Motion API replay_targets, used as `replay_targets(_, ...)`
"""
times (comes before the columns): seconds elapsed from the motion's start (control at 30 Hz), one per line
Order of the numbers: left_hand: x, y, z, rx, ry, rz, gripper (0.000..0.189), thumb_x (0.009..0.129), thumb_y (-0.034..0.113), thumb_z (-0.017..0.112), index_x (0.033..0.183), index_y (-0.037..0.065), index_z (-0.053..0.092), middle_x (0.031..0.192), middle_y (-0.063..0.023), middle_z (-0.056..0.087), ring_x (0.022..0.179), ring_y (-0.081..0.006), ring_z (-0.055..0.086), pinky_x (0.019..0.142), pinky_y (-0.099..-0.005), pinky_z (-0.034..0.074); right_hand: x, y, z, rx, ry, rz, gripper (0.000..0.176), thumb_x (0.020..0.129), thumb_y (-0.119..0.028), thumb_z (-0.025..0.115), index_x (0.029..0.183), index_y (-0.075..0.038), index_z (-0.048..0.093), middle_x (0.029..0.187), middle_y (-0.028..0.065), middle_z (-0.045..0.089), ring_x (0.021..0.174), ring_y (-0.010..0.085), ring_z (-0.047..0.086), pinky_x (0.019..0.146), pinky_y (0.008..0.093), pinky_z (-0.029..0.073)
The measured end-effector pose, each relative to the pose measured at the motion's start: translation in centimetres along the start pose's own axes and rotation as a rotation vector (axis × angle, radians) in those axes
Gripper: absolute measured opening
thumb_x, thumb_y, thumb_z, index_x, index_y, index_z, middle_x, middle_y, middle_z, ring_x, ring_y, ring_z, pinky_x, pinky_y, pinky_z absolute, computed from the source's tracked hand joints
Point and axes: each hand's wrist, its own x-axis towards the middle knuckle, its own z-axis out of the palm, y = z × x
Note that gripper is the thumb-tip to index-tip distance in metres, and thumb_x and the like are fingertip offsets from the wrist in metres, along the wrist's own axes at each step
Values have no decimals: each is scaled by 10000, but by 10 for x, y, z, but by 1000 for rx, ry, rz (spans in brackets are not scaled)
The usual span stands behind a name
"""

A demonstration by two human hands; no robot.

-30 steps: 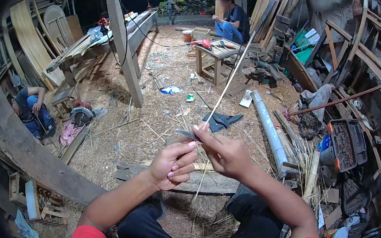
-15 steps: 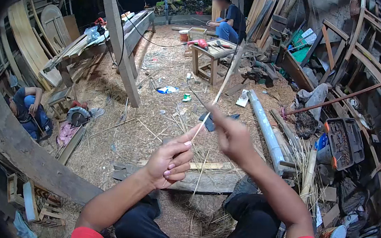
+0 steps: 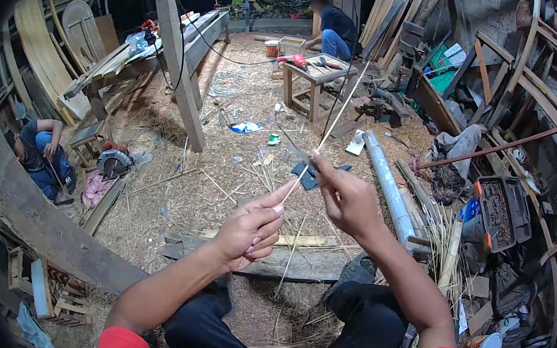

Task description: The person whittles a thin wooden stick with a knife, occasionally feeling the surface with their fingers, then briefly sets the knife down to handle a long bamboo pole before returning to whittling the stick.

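A long, thin bamboo strip [image 3: 345, 106] slants up and away in front of me. My left hand [image 3: 248, 234] is closed around its lower part, with the index finger stretched along it. Just above, my right hand [image 3: 348, 204] is closed on a knife [image 3: 298, 149], whose narrow dark blade points up and left across the strip. The handle is hidden in the fist. The right fingertips are at the strip, beside the blade.
A wooden beam [image 3: 269, 261] lies across the floor before my feet. Split bamboo pieces [image 3: 450, 256] and a grey pipe [image 3: 389, 186] lie to the right. Ahead stands a small table [image 3: 320, 70] with a red power tool. One person crouches behind it; another sits at left.
My right hand has come slightly down and right, and is sharper now. The left hand keeps its grip on the bamboo strip. The person at the back leans and reaches lower.
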Motion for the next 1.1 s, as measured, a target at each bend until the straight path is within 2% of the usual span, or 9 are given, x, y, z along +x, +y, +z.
replay_targets(0.13,-2,-1,3,49,22,10,512,1034,118,358,1528,161,232,513,60,295,358,-32,260,321,-182,239,-10,-19,-1,-94,-126,-131,567,884,-180,623,1415,-297,464,694,97,590,579,271,611,510,406,499)
replay_targets(0.33,-5,-3,6,87,26,-44,486,1041,131,323,1520,181,257,519,55,306,361,-31,257,325,-175,239,8,16,-16,75,63,171,548,899,-106,576,1422,-218,462,803,147,677,589,284,644,531,389,518)
replay_targets(0.47,-1,2,-7,-142,-46,-55,504,1043,139,303,1527,258,227,524,37,318,352,-42,266,319,-174,235,-11,-22,1,205,-118,-144,549,888,-85,583,1417,-185,474,764,148,655,596,286,632,561,387,522)
replay_targets(0.5,-2,4,-6,-224,65,-115,512,1035,132,299,1522,276,231,505,39,307,329,-49,249,292,-180,219,-15,-28,8,228,-100,-168,555,883,-81,585,1415,-192,476,755,141,647,603,286,629,568,388,521)
replay_targets(0.57,-5,7,-4,-292,-74,-93,504,1040,131,289,1521,270,228,504,38,302,329,-49,252,293,-177,215,-12,-28,10,237,-39,-204,562,873,-76,595,1411,-186,479,746,130,630,634,293,629,589,392,517)
replay_targets(0.67,-7,7,-6,-344,-183,-118,494,1046,134,277,1519,266,230,505,37,302,330,-46,256,293,-173,212,5,-9,-1,231,-2,229,563,867,-77,604,1407,-186,485,798,126,648,639,305,627,597,393,523)
replay_targets(0.87,-5,4,-17,-493,-132,-159,500,1048,137,269,1530,258,204,512,29,307,336,-49,256,296,-179,222,-12,-32,6,117,-196,-224,579,862,-96,624,1409,-220,484,824,103,661,636,285,644,571,394,523)
replay_targets(1.0,-5,6,-16,-435,-219,-103,519,1046,111,258,1542,229,161,517,15,319,352,-62,254,319,-184,245,7,-1,17,261,72,41,546,873,-97,608,1393,-227,507,773,124,660,624,284,648,597,379,536)
replay_targets(1.1,-5,4,-13,-323,-188,-143,516,1042,118,273,1536,245,192,515,30,305,346,-56,241,306,-181,227,10,13,5,236,101,223,534,874,-91,605,1383,-227,520,793,133,664,638,275,652,615,380,539)
